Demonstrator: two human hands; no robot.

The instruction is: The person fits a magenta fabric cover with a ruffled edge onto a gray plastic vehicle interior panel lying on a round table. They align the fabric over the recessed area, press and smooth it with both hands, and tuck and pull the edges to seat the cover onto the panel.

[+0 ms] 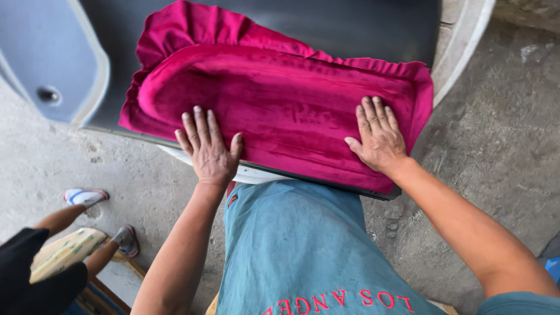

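Cloth: so we had this magenta velvety cover with a ruffled edge (pixel 291 99) spread flat over a dark board (pixel 373 26); it took up most of the middle of the view, with the ruffle running along the far and left sides.

Left hand: our left hand (pixel 209 149) lay palm down on the near left edge of the cover, fingers stretched out and slightly spread. It was fully open and pressing flat, not pinching or gripping anything.

Right hand: our right hand (pixel 379 137) did the same thing on the near right part of the cover, palm down, fingers straight and pointing far, thumb out to the left. Open flat too, with nothing held in it.

Spacing: the two hands sat well apart, with a bare stretch of cover between them.

Board: its near edge stuck out just under the cover near the right wrist, and a white rim (pixel 256 174) showed under it beside the left hand.

Us: a faded blue-green shirt (pixel 297 245) filled the near middle.

Ground: rough grey concrete floor (pixel 501 146) was all around.

Far left: a pale blue-grey moulded plastic piece with a small round hole (pixel 49 64).

Near left: another person sat low there, dark clothing (pixel 29 274), with a foot in a sandal (pixel 84 196) on the concrete.
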